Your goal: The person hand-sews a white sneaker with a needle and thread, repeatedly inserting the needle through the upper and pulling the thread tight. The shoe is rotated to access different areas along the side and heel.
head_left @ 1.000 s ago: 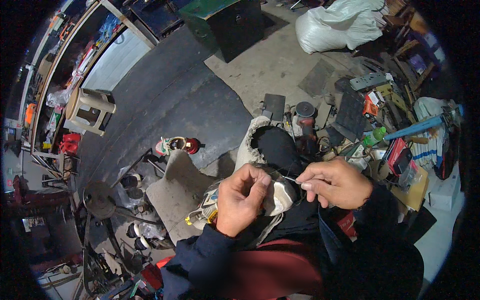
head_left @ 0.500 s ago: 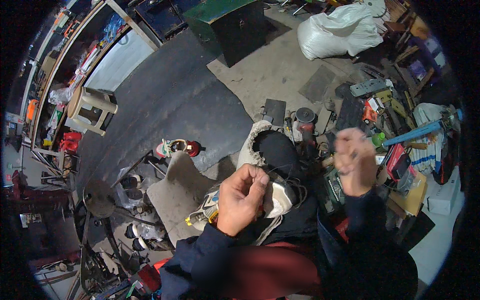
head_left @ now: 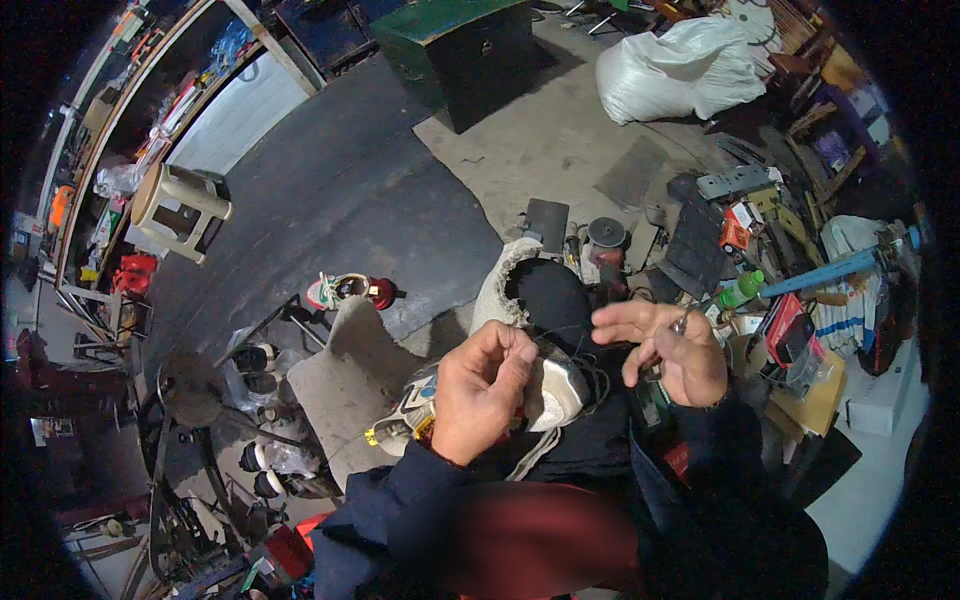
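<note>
A pale sneaker (head_left: 557,396) rests across my lap, its lace hanging down beside it. Above it my left hand (head_left: 485,392) is closed in a pinch, with a thin dark thread at its fingertips. The thread runs right toward my right hand (head_left: 680,352), which is turned palm up with its fingers partly curled. A small shiny metal piece (head_left: 681,322) shows among the right hand's fingers; its kind is unclear. My left hand covers part of the sneaker. Beyond the shoe, a dark cloth covers my knee (head_left: 552,298), with a frayed pale edge beside it.
Tools and boxes lie heaped at the right, with a green bottle (head_left: 740,290) and a blue bar (head_left: 825,272). Another shoe (head_left: 338,290) sits on the floor ahead. A cast-metal machine (head_left: 190,390) stands at the left, near a beige stool (head_left: 182,212). A white sack (head_left: 680,72) stands far right.
My right hand has come down and left toward the sneaker and turned palm up. The left hand keeps its pinch in nearly the same place.
</note>
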A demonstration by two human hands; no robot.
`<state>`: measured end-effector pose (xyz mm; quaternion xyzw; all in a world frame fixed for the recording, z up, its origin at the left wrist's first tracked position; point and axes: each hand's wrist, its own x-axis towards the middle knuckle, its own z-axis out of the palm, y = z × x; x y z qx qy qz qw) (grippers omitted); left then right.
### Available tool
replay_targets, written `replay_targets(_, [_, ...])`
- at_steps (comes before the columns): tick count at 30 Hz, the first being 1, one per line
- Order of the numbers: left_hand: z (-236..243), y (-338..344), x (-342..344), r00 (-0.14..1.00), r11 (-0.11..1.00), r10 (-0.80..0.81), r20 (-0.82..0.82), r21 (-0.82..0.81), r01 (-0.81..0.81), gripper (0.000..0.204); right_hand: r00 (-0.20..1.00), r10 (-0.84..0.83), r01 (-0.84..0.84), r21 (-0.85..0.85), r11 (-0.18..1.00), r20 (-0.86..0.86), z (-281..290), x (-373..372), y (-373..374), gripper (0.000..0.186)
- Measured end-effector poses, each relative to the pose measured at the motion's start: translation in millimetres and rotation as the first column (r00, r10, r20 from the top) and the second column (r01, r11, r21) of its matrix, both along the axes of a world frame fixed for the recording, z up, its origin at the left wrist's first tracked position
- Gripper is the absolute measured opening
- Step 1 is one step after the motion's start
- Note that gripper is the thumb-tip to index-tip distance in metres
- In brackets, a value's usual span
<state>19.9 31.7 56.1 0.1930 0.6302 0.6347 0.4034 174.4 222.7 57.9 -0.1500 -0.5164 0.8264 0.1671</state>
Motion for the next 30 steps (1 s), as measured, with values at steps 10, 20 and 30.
replay_targets(10, [2.9,-4.7,-3.2,0.998,0.998,0.010,0.066,0.055,-0.013,0.009,0.908,0.035,-0.275,0.529,0.803,0.419,3.1,-21.4,-26.7,0.046])
replay_targets(20, [21.2,-124.3,-58.8,0.849,0.828,0.522,0.087,0.188,-0.528,0.022,0.953,-0.011,-0.179,0.593,0.785,0.303,-14.9,-22.4,-29.7,0.057])
replay_targets(30, [-67.7,-383.6,-115.2,0.409,0.422,0.905,0.117,-0.122,-0.899,0.025,0.986,-0.002,-0.121,0.730,0.673,0.165,-27.4,-30.6,-24.2,0.059])
